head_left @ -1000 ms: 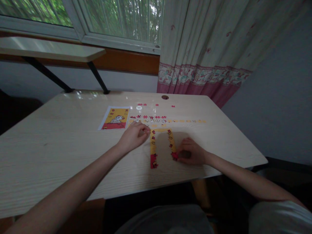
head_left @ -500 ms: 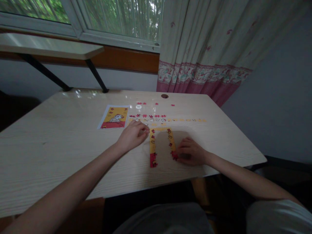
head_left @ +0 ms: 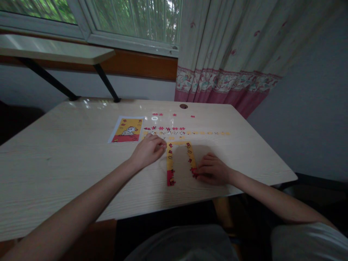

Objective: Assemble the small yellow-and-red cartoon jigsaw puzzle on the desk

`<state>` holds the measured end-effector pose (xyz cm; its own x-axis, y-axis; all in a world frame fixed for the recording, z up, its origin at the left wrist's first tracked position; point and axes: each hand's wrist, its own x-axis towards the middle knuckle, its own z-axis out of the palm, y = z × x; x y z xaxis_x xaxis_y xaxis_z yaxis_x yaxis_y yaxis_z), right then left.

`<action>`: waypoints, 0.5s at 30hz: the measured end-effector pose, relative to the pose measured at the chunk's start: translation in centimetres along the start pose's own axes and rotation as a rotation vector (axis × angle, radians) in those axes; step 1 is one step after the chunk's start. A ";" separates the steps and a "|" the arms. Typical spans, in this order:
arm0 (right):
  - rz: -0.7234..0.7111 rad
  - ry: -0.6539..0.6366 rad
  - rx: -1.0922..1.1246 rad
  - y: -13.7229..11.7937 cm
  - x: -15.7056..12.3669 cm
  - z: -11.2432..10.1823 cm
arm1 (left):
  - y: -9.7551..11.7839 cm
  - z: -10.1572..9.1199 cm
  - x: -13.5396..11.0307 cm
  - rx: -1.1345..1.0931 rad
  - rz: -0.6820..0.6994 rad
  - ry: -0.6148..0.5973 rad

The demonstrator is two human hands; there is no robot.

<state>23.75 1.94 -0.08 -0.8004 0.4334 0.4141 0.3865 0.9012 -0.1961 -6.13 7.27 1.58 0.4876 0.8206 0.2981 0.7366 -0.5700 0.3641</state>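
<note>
On the table, edge pieces of a jigsaw puzzle [head_left: 170,157] form a frame that is open at the bottom, yellow above and red at the lower ends. My right hand [head_left: 213,169] is at the lower end of the frame's right side, its fingertips closed on a red puzzle piece [head_left: 194,173] that touches the strip above. My left hand [head_left: 149,151] rests by the frame's upper left corner. Its fingers are curled together, and whatever may be between them is hidden.
A printed reference picture [head_left: 127,129] of a white animal lies left of the puzzle. Rows of loose red pieces [head_left: 161,128] and yellow pieces [head_left: 209,133] lie beyond the frame. Farther back are a cable hole [head_left: 183,106] and a raised shelf [head_left: 59,50] on black legs.
Both hands stay almost in place. My right fingers shift very slightly at the red piece, and the whole view moves up a little.
</note>
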 end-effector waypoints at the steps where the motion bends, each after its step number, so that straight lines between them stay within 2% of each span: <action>1: 0.011 -0.002 0.028 0.1 0.0 0.0 | 0.0 0.0 0.0 -0.001 0.000 -0.002; 5: 0.059 0.045 0.129 0.6 -0.1 0.2 | 0.1 -0.1 0.0 0.008 0.003 -0.005; 9: 0.123 0.101 0.102 0.8 -0.2 0.4 | -0.1 0.1 -0.1 0.035 0.026 0.006; 15: 0.170 0.044 0.040 0.5 0.1 0.4 | -0.4 0.2 -0.1 0.060 0.050 0.002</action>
<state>23.71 2.47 -0.50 -0.7040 0.5798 0.4102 0.4952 0.8147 -0.3017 -6.40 7.40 1.19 0.5235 0.7911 0.3165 0.7380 -0.6066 0.2956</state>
